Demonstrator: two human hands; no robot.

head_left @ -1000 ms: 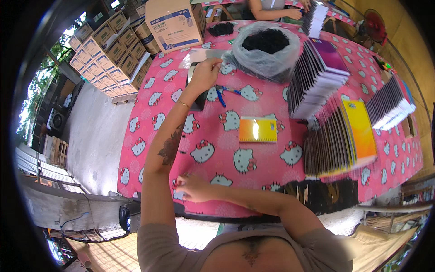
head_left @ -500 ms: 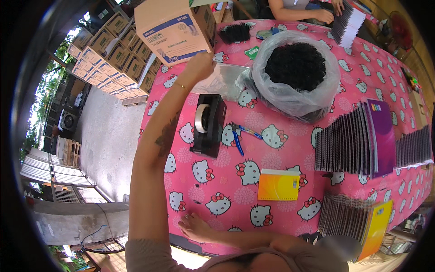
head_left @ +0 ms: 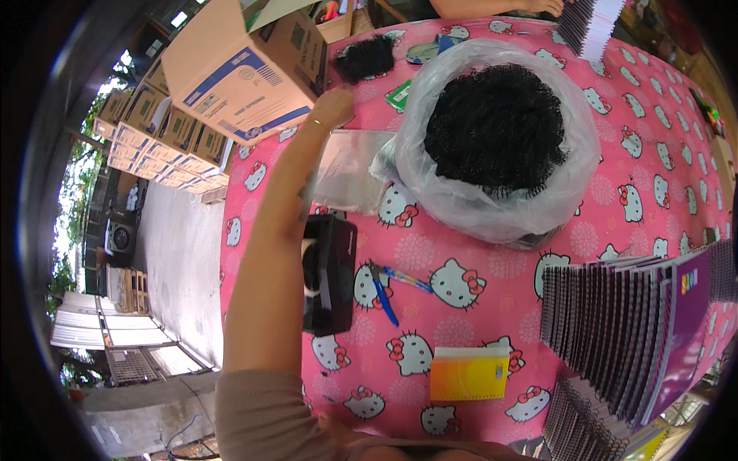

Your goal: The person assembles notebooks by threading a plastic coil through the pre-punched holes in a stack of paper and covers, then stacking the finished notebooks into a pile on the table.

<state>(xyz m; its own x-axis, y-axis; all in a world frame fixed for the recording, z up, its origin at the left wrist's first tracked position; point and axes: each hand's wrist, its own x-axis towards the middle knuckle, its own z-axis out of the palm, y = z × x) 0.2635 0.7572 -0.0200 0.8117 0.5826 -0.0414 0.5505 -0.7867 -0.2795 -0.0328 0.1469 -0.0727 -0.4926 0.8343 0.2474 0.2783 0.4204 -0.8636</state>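
My left hand (head_left: pixel 332 107) is stretched far out across the pink cartoon-cat tablecloth (head_left: pixel 492 276), fingers curled loosely with nothing gripped that I can make out. Its fingertips sit at the far edge of a flat stack of clear plastic sleeves (head_left: pixel 350 169), which lies just below the hand, towards me, its long axis running back along my forearm. A small black clump of spiral binding coils (head_left: pixel 367 58) lies just right of the hand. The open cardboard box (head_left: pixel 238 73) stands just left. My right hand is out of view, so the left is nearer.
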